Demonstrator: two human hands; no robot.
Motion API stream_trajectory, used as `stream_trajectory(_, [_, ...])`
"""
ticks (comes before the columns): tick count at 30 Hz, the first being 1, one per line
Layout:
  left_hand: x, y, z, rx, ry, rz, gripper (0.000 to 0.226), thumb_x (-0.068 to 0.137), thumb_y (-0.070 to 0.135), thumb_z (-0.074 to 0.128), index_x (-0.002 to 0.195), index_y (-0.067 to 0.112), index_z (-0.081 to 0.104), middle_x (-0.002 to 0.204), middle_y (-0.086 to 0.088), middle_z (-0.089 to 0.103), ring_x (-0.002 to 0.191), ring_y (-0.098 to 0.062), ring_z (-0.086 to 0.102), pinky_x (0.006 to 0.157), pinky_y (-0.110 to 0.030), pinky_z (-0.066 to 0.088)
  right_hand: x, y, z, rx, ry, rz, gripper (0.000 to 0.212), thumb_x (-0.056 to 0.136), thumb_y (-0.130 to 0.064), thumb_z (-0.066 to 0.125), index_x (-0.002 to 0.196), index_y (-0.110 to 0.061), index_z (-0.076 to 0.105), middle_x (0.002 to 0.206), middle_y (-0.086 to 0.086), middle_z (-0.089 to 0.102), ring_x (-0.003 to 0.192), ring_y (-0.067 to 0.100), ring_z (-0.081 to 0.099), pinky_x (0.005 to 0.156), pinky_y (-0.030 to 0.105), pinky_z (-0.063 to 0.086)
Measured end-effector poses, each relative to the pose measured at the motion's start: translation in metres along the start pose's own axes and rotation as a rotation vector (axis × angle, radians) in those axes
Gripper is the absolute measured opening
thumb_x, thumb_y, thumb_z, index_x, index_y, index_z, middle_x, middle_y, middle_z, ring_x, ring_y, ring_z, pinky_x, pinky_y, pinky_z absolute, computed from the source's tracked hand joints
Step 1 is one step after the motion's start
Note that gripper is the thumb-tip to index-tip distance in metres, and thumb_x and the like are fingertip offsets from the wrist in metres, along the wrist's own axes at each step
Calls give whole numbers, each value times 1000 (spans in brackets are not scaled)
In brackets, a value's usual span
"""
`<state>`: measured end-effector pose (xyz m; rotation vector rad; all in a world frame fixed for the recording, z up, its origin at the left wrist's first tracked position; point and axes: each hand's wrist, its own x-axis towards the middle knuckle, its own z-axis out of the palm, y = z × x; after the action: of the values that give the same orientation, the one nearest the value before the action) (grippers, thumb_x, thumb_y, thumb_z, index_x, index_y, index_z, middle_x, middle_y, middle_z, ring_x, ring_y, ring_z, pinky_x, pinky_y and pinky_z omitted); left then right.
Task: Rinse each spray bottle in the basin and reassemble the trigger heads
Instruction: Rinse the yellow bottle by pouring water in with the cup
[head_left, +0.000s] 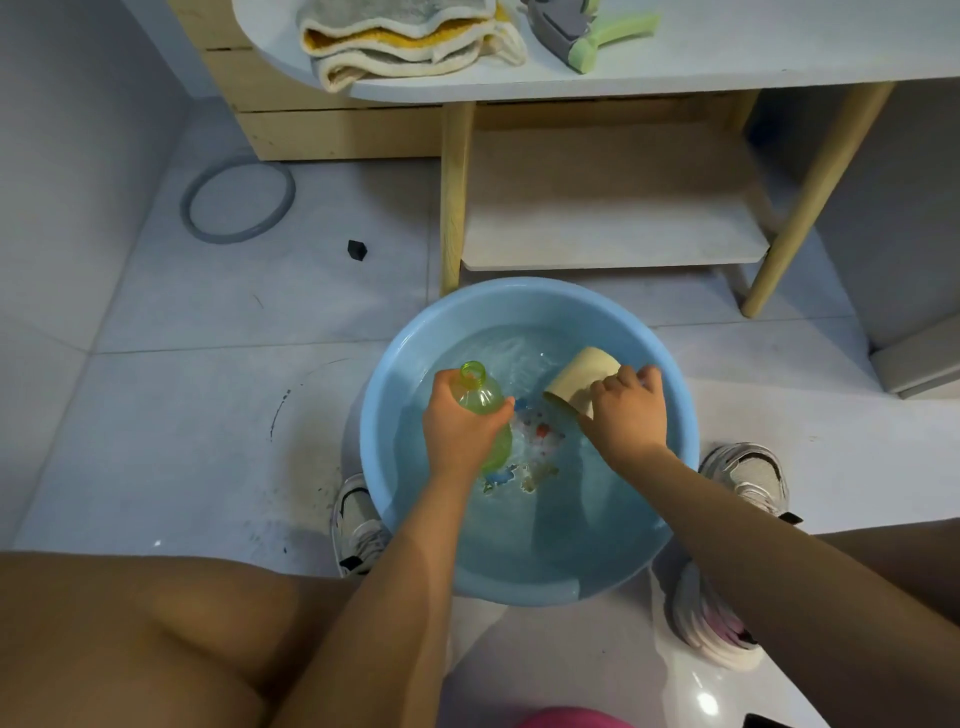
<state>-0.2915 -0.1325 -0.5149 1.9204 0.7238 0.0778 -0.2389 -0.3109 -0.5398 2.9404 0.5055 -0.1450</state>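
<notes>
My left hand (457, 423) grips the clear yellow-green plastic bottle (480, 402), uncapped, tilted; my right hand (626, 410) holds a cream cup (579, 379) over the round blue plastic basin (410, 332).

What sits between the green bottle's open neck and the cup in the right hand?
Nothing visible. The left hand holds the green bottle over the basin, neck open and trigger head off. The right hand holds the beige cup beside it; only open water lies between.

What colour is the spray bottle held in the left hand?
Translucent yellow-green, its neck open with no trigger head; the head view shows the spray bottle in the left hand.
</notes>
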Motion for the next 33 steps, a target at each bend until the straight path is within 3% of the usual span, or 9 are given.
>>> stream_trajectory(4, [-1, -2, -2, -6, -1, -28, 50, 66, 24, 84, 99, 28, 46, 85, 16, 54, 84, -12, 56, 72, -21, 39, 0, -7, 12, -68, -110, -121, 35, 91, -44, 46, 99, -17, 65, 96, -1, 67, 103, 21, 49, 91, 32, 17])
stream_trajectory(6, [-2, -2, -3, -12, -3, -28, 51, 67, 25, 84, 100, 28, 46, 88, 14, 54, 85, -12, 55, 72, -20, 38, -2, -8, 11, -26, -152, -95, 46, 90, -55, 41, 96, -16, 65, 95, 0, 66, 102, 22, 48, 93, 34, 20])
stream_trajectory(11, [-3, 0, -5, -21, -13, -17, 52, 67, 25, 84, 101, 29, 44, 90, 14, 53, 86, -11, 53, 71, -19, 38, 3, -3, -4, 241, -208, 245, 29, 84, -45, 53, 81, -21, 67, 75, -3, 56, 96, 22, 52, 85, 36, 25])
stream_trajectory(14, [-5, 2, -6, -30, -18, -2, 51, 67, 25, 84, 101, 28, 46, 92, 12, 56, 85, -11, 54, 64, -14, 39, 11, 13, -15, 508, -292, 453, 37, 81, -53, 55, 66, -20, 52, 69, -1, 54, 88, 26, 54, 87, 36, 27])
stream_trajectory(17, [-6, 4, -5, -18, -23, 9, 50, 67, 25, 84, 101, 27, 47, 95, 9, 58, 87, -12, 55, 70, -19, 39, 16, 22, -22, 817, -341, 580, 46, 80, -53, 60, 57, -18, 42, 59, -2, 44, 75, 24, 46, 79, 35, 30])
stream_trajectory(20, [-9, 6, -3, 0, -37, 16, 51, 66, 24, 84, 100, 27, 46, 94, 10, 56, 87, -12, 54, 74, -20, 38, 16, 25, -31, 1106, -252, 625, 45, 72, -47, 69, 52, -19, 39, 54, -1, 35, 62, 21, 38, 64, 32, 28])
stream_trajectory(22, [-12, 7, -1, 20, -48, 30, 51, 66, 24, 84, 100, 26, 45, 93, 11, 56, 86, -11, 53, 73, -18, 37, 16, 24, -43, 1222, -183, 602, 50, 72, -40, 72, 51, -21, 30, 55, -2, 26, 55, 18, 27, 55, 32, 20])
stream_trajectory(28, [-14, 13, 4, 31, -83, 49, 53, 64, 26, 85, 104, 25, 50, 97, 11, 58, 88, -10, 54, 74, -17, 37, 19, 16, -78, 1208, -61, 479, 54, 73, -43, 73, 50, -21, 29, 47, -8, 27, 50, 15, 27, 54, 30, 22])
stream_trajectory(33, [-14, 18, 6, 27, -81, 59, 54, 63, 25, 86, 104, 23, 51, 97, 10, 59, 88, -12, 55, 75, -18, 38, 17, 9, -95, 1083, 100, 352, 52, 76, -44, 71, 54, -19, 31, 51, -4, 33, 52, 15, 32, 67, 31, 28])
